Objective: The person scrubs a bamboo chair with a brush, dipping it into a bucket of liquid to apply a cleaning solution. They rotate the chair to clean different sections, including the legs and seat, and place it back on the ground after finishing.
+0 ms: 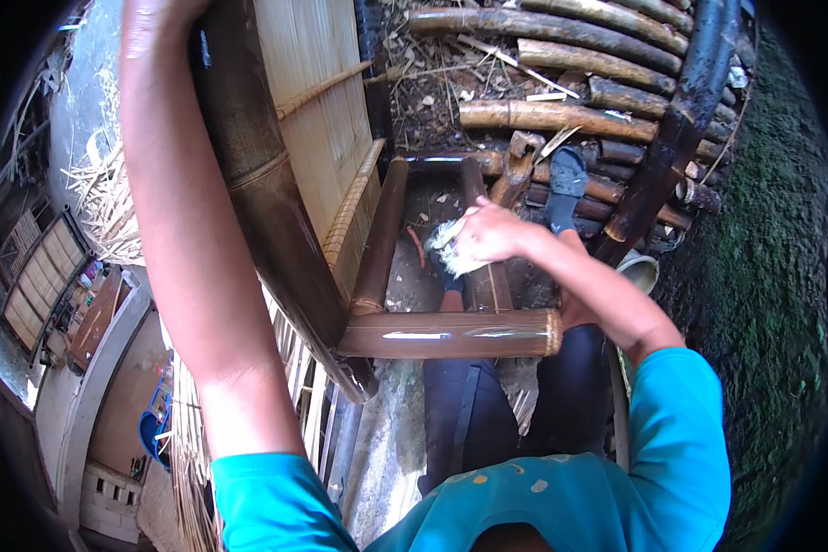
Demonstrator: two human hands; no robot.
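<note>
My right hand (pixel 489 234) is closed on a crumpled pale rag (pixel 450 247). It presses the rag against or just above a dark bamboo rail (pixel 489 287) of a glossy brown bamboo frame. A thick bamboo crosspiece (pixel 451 334) lies nearer to me, above my legs. My left arm reaches up along a thick dark bamboo post (pixel 258 175). Only the wrist and part of my left hand (pixel 161 13) show at the top edge; its fingers are out of sight. Beside the post stands a pale panel of flattened bamboo (pixel 308 74) with thin cross strips.
Several cut bamboo poles (pixel 561 115) lie at the far right, with a dark pole (pixel 672 138) slanting over them. Chips litter the ground there. Bundles of thin bamboo strips (pixel 110 202) are at the left. A mossy wall (pixel 764 239) rises on the right, near a pale bucket (pixel 639 271).
</note>
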